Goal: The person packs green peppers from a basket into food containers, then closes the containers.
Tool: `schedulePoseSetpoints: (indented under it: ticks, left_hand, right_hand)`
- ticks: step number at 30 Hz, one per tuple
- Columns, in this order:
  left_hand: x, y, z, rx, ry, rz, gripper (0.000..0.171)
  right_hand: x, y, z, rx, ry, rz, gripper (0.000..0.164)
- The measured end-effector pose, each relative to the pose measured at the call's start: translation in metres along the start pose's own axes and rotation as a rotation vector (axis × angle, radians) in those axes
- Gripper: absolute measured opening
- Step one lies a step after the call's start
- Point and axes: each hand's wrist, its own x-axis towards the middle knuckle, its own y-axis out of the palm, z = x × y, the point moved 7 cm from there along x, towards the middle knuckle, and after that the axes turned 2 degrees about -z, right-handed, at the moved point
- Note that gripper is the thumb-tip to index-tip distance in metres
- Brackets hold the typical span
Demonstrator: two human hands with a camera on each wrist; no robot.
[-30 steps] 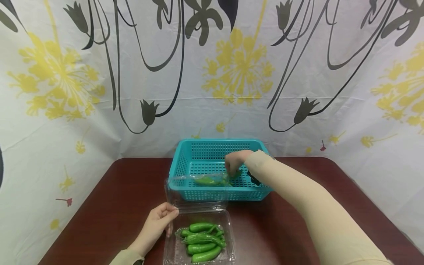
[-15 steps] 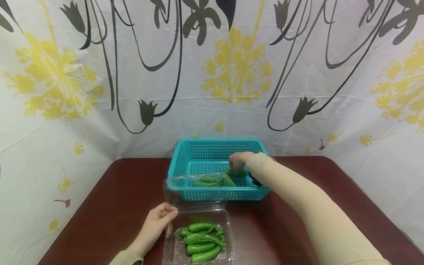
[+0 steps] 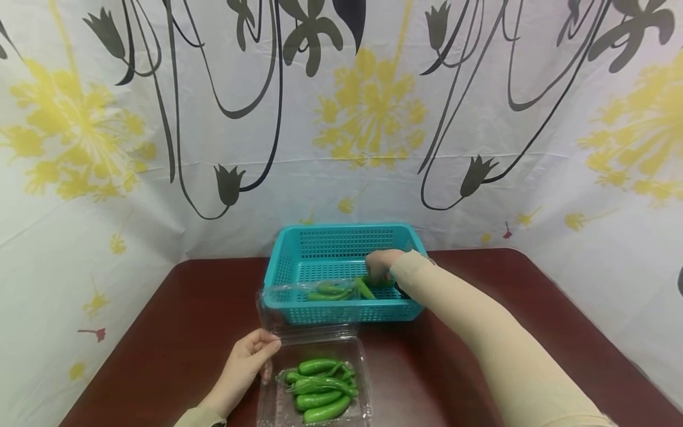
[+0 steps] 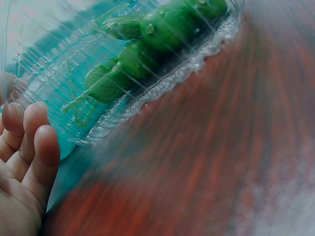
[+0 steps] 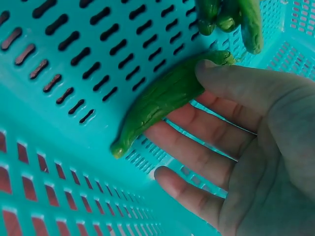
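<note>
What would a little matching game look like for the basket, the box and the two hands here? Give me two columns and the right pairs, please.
Column one
1. Basket
2. Box
3. Left hand
4. Right hand

Column two
A. At the edge of the box
B. Turquoise, with holes in its walls
C. Touching a pepper inside the basket
D. See-through, with several green peppers in it

Right pairs
1-B, 2-D, 3-A, 4-C
</note>
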Motion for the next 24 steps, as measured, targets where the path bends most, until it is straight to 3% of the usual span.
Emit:
schedulePoseSetpoints:
  ticks: [8, 17, 24]
  left_hand:
    - [-0.001, 0.0, 0.0, 0.001, 0.01, 0.0, 0.029]
    - [0.0, 0.001, 0.002, 0.005, 0.011, -0.001, 0.029]
    - [0.0, 0.002, 0.003, 0.008, 0.014, -0.013, 0.027]
  right_hand:
    - [-0.009, -0.006, 0.001, 0.022, 0.011, 0.014, 0.019]
    - [-0.012, -0.014, 0.012, 0.115, 0.045, 0.04, 0.052]
    - [-0.007, -0.009, 0.013, 0.041, 0.016, 0.014, 0.057]
